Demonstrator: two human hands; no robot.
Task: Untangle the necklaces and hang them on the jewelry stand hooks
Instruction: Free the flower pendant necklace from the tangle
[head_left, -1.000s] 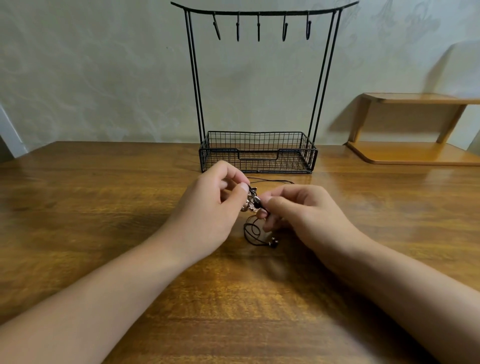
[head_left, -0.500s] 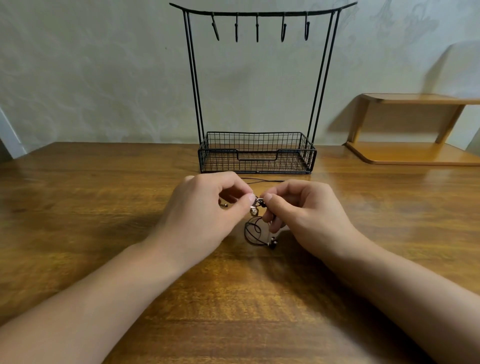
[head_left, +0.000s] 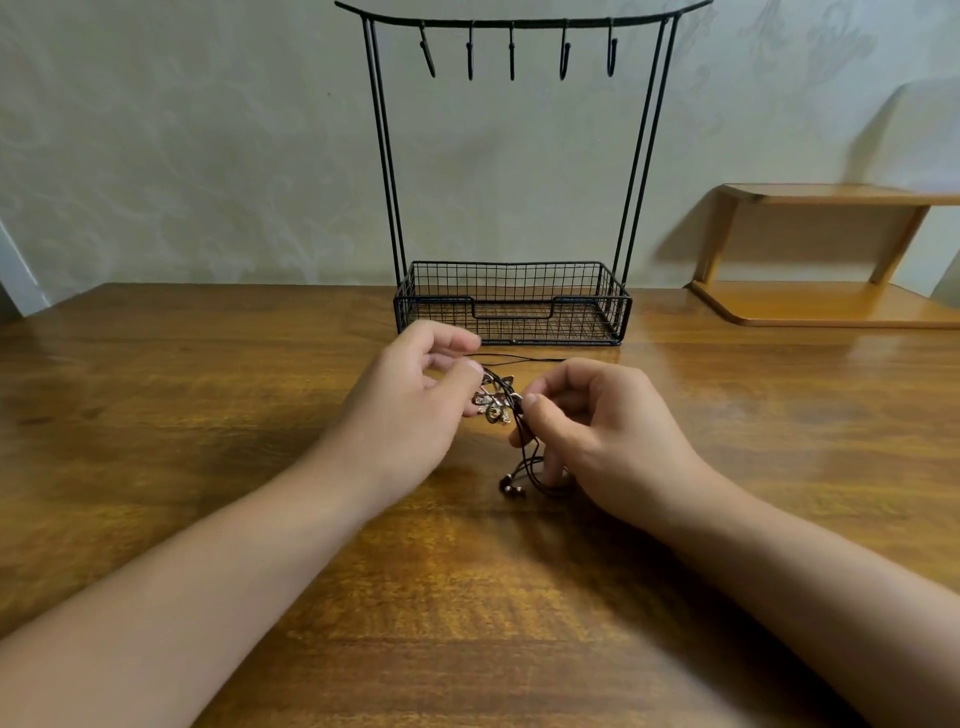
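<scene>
Pinching tangled necklaces (head_left: 498, 405): left hand (head_left: 410, 410), right hand (head_left: 597, 431), apparently both grips closed

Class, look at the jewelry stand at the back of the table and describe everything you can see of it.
The jewelry stand looks like thin black metal wire. A slightly curved top bar carries five hooks, all bare. Paired slim rods on each side run down to a rectangular wire-mesh basket with a dipped front rim, which appears to hold nothing. It stands upright on the wooden table near the wall, just beyond the hands; neither touches it.
</scene>
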